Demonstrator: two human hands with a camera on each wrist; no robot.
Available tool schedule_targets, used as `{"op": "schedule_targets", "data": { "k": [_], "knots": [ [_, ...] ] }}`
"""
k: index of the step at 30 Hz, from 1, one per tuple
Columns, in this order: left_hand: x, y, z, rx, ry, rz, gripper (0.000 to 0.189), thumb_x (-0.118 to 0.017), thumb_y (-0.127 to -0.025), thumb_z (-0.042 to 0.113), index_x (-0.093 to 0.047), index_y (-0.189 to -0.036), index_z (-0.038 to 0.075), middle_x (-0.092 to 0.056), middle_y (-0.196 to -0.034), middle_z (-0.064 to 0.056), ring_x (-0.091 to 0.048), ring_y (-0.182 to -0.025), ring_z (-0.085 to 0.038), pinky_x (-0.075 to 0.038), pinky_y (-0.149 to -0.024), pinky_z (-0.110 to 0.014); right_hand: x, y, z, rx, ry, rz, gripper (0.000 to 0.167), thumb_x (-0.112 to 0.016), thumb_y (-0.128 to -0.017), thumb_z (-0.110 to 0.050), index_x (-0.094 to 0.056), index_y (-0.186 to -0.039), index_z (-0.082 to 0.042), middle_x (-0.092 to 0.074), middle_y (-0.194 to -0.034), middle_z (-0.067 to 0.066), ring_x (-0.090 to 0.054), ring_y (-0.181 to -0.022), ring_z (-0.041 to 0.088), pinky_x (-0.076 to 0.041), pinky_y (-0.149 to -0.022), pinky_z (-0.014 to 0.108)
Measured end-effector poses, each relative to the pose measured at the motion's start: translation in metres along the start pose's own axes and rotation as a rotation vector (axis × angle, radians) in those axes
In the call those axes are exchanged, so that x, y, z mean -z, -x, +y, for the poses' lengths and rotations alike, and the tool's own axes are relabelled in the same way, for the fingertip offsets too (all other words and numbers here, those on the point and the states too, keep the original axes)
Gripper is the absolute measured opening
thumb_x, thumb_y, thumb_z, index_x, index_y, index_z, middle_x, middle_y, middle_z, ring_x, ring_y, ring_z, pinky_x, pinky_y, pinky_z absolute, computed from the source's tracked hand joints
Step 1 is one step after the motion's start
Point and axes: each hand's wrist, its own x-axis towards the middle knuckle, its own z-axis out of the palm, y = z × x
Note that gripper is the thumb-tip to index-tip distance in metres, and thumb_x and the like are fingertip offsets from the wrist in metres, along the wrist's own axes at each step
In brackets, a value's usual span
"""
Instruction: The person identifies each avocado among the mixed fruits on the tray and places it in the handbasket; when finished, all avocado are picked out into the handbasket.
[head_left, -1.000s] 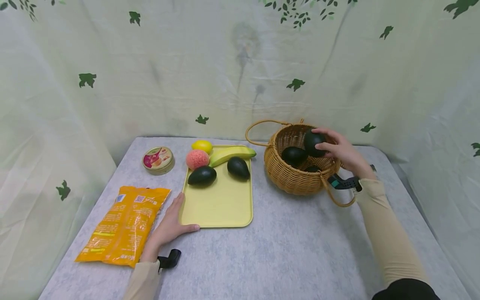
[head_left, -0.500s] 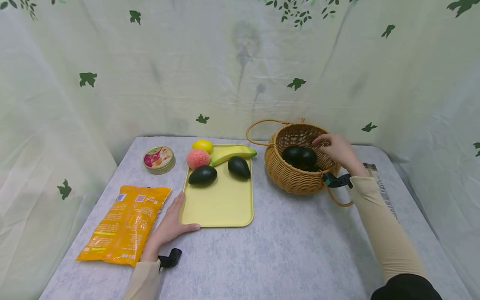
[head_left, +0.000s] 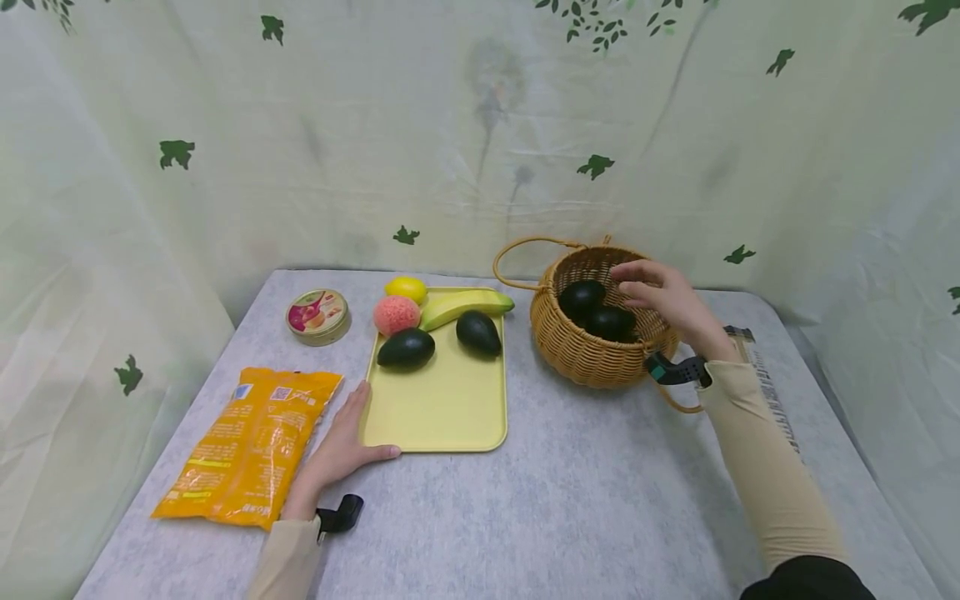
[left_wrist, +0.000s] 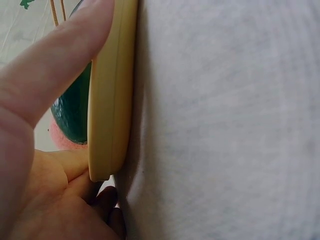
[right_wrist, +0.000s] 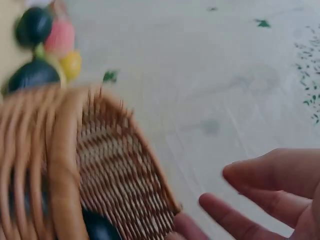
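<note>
My left hand (head_left: 343, 442) rests at the near left corner of a pale yellow tray (head_left: 435, 417), the thumb along its front edge and the fingers along its left side. In the left wrist view the thumb lies against the tray's wall (left_wrist: 111, 115). On the tray are two dark avocados (head_left: 406, 349) (head_left: 478, 333), a banana (head_left: 465, 307) and a pink bumpy ball (head_left: 396, 316). My right hand (head_left: 667, 304) hovers over the right side of a wicker basket (head_left: 592, 367), holding nothing, fingers apart. Inside the basket lie dark avocados (head_left: 582, 298) (head_left: 610, 322).
A yellow lemon (head_left: 406, 288) sits by the tray's far left corner. Left of the tray are a round tin (head_left: 318, 317) and an orange bag (head_left: 247, 446). The basket's loop handle (head_left: 517, 250) sticks out leftward. A printed strip (head_left: 765, 383) lies partly behind the right forearm.
My right hand has let go of an avocado inside the basket, and the avocados there have shifted. It now hovers above them with spread fingers. The left hand has stayed at the tray.
</note>
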Motion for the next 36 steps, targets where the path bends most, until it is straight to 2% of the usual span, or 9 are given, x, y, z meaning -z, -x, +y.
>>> {"op": "schedule_targets", "data": {
  "k": [5, 9, 13, 17, 23, 25, 31, 33, 36],
  "knots": [
    [0.0, -0.001, 0.001, -0.001, -0.003, 0.0, 0.121, -0.082, -0.073, 0.04, -0.001, -0.15, -0.005, -0.001, -0.156, -0.026, -0.004, -0.141, -0.042, -0.008, -0.11, -0.059, -0.013, -0.002, -0.003, 0.073, -0.202, -0.058, 0.043, -0.055, -0.099, -0.024, -0.048, -0.135, -0.001, -0.047, -0.138, 0.013, -0.052, -0.12, 0.029, -0.041, -0.1, 0.044],
    [0.0, -0.001, 0.001, 0.003, -0.01, 0.001, 0.121, -0.081, -0.073, 0.041, -0.001, -0.15, -0.005, -0.002, -0.156, -0.026, -0.004, -0.141, -0.042, -0.008, -0.11, -0.059, -0.029, -0.006, -0.01, 0.117, -0.261, -0.139, 0.044, -0.055, -0.099, -0.024, -0.047, -0.135, -0.002, -0.045, -0.138, 0.014, -0.052, -0.12, 0.031, -0.043, -0.099, 0.041],
    [-0.001, -0.001, 0.002, 0.0, -0.011, 0.001, 0.12, -0.082, -0.073, 0.041, -0.001, -0.15, -0.006, -0.002, -0.156, -0.027, -0.004, -0.141, -0.043, -0.009, -0.11, -0.059, -0.05, -0.009, -0.02, 0.162, -0.311, -0.207, 0.04, -0.054, -0.099, -0.018, -0.048, -0.134, 0.0, -0.045, -0.137, 0.019, -0.049, -0.121, 0.038, -0.042, -0.099, 0.045],
    [-0.001, 0.0, 0.003, -0.01, -0.009, 0.003, 0.12, -0.081, -0.073, 0.04, -0.002, -0.15, -0.007, -0.002, -0.156, -0.027, -0.004, -0.141, -0.043, -0.008, -0.11, -0.059, -0.075, -0.015, -0.028, 0.199, -0.346, -0.275, 0.038, -0.055, -0.098, -0.014, -0.05, -0.132, 0.001, -0.047, -0.135, 0.02, -0.048, -0.12, 0.039, -0.04, -0.099, 0.051],
    [0.0, 0.002, 0.004, -0.015, -0.001, 0.008, 0.12, -0.082, -0.073, 0.039, -0.002, -0.15, -0.007, -0.002, -0.156, -0.027, -0.004, -0.141, -0.043, -0.008, -0.11, -0.059, -0.114, -0.031, -0.029, 0.226, -0.337, -0.362, 0.038, -0.058, -0.096, -0.017, -0.053, -0.131, -0.003, -0.049, -0.136, 0.016, -0.055, -0.116, 0.029, -0.043, -0.097, 0.048],
    [0.0, 0.002, 0.003, -0.01, 0.0, 0.008, 0.12, -0.082, -0.073, 0.04, -0.002, -0.15, -0.006, -0.002, -0.156, -0.027, -0.004, -0.141, -0.043, -0.009, -0.11, -0.059, -0.127, -0.038, -0.027, 0.237, -0.351, -0.389, 0.037, -0.058, -0.096, -0.015, -0.052, -0.131, -0.003, -0.048, -0.136, 0.018, -0.053, -0.119, 0.034, -0.044, -0.097, 0.047],
    [0.0, 0.001, 0.002, -0.001, 0.001, 0.006, 0.12, -0.082, -0.073, 0.04, -0.002, -0.15, -0.005, -0.002, -0.156, -0.026, -0.004, -0.141, -0.042, -0.009, -0.111, -0.058, -0.169, -0.058, -0.02, 0.233, -0.391, -0.418, 0.037, -0.056, -0.095, -0.005, -0.053, -0.131, -0.002, -0.053, -0.132, 0.014, -0.052, -0.119, 0.036, -0.044, -0.097, 0.045],
    [0.0, 0.001, 0.002, 0.002, 0.0, 0.005, 0.12, -0.082, -0.073, 0.041, -0.002, -0.15, -0.005, -0.002, -0.156, -0.026, -0.004, -0.141, -0.043, -0.008, -0.111, -0.058, -0.181, -0.065, -0.018, 0.234, -0.382, -0.418, 0.038, -0.058, -0.094, -0.005, -0.053, -0.131, -0.001, -0.053, -0.132, 0.015, -0.054, -0.118, 0.03, -0.045, -0.097, 0.04],
    [0.0, 0.001, 0.001, 0.004, -0.001, 0.005, 0.12, -0.082, -0.073, 0.041, -0.002, -0.151, -0.005, -0.002, -0.156, -0.026, -0.004, -0.141, -0.043, -0.008, -0.11, -0.059, -0.196, -0.074, -0.014, 0.249, -0.367, -0.419, 0.04, -0.058, -0.093, -0.004, -0.052, -0.132, 0.001, -0.052, -0.133, 0.018, -0.053, -0.119, 0.029, -0.045, -0.095, 0.033]
  ]
}}
